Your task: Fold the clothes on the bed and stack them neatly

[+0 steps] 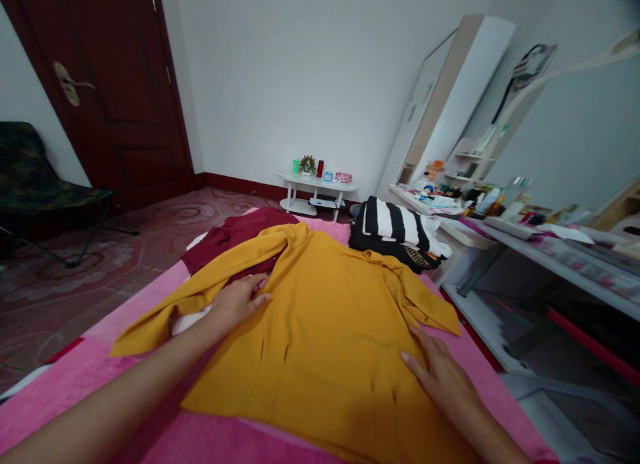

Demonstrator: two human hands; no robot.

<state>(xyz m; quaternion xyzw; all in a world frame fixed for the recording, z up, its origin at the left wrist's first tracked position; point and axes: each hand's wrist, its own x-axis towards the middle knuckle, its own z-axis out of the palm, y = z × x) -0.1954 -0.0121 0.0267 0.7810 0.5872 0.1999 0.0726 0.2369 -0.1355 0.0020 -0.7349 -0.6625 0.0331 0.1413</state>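
The mustard top (320, 317) lies spread out front-up on the pink blanket (65, 377), and both hands are flat on it. The left hand (235, 304) presses down with open fingers near the left armhole, right where the long left sleeve (165, 311) runs off toward the blanket's edge. The right hand (440, 371) rests palm-down on the cloth by the right side, just below the right sleeve (425, 304), which sits bent back in a flap. Neither hand is gripping anything; they're pressed to the fabric.

So where does it stand? The body of the top looks smoothed, with only a few small creases at the middle. No fold is made yet, by my reading: the left sleeve is out at full length and the hem lies open toward the camera. The right sleeve may be part folded, though the angle makes that hard to call.

Under the collar a maroon garment (235, 234) waits, and a striped pile (395, 227) sits at the far corner.
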